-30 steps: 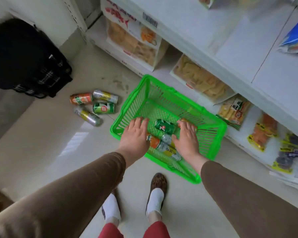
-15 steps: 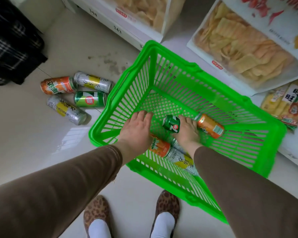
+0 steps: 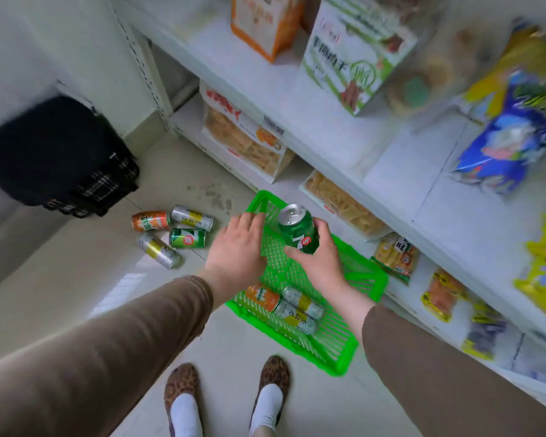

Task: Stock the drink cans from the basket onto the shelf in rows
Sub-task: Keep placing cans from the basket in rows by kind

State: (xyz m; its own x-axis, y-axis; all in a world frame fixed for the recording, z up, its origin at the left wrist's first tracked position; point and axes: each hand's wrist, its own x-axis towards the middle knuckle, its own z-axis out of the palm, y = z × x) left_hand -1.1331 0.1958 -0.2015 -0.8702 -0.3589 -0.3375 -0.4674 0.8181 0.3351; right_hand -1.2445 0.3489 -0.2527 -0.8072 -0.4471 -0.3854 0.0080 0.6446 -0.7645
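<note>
Cans remain at the near end of the green basket [image 3: 364, 280] by your feet: an orange can [image 3: 262, 298] and two silver-and-yellow cans [image 3: 298, 310], lying on their sides. Above them your right hand [image 3: 320, 263] grasps the green 7up can [image 3: 298, 230], held upright over the basket, clear of its floor; your left hand [image 3: 237, 247] hovers beside it with fingers relaxed, gripping nothing. You appear to be mid-carry, one can lifted and not yet shelved. Next, I judge, you need bare space on the white shelf [image 3: 388, 162] and must set it upright. Farther left, four cans [image 3: 174, 233] lie on the floor.
</note>
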